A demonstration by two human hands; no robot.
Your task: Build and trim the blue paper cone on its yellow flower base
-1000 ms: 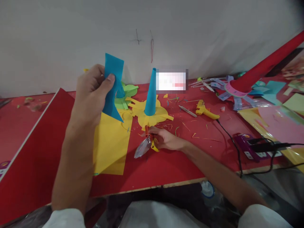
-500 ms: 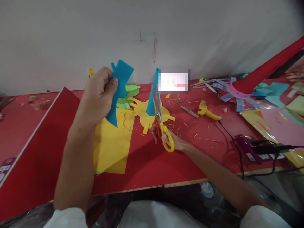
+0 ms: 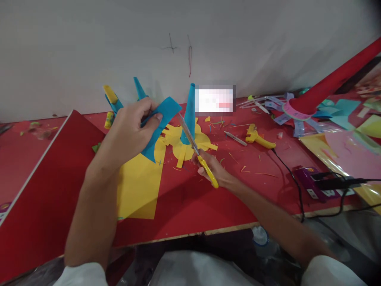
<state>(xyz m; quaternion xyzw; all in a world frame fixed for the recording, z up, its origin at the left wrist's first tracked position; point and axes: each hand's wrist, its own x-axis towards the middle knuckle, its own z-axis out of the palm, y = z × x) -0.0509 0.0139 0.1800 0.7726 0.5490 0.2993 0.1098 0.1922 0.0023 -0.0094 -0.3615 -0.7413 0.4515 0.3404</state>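
My left hand pinches a piece of blue paper above a yellow sheet. In my right hand is a pair of scissors with a yellow handle, blades pointing up and left. Their tips are at the right edge of the blue paper; whether they touch it I cannot tell. Behind the scissors a blue paper cone stands upright on a yellow paper cutout with strips round it.
A large red board lies at the left. To the right are a pen, a yellow glue gun with a black cord, a purple box and a long red cone. Paper scraps lie about.
My left hand has moved slightly right and down, tilting the blue paper toward the scissors. The scissors have swung left and their blades look closer together.
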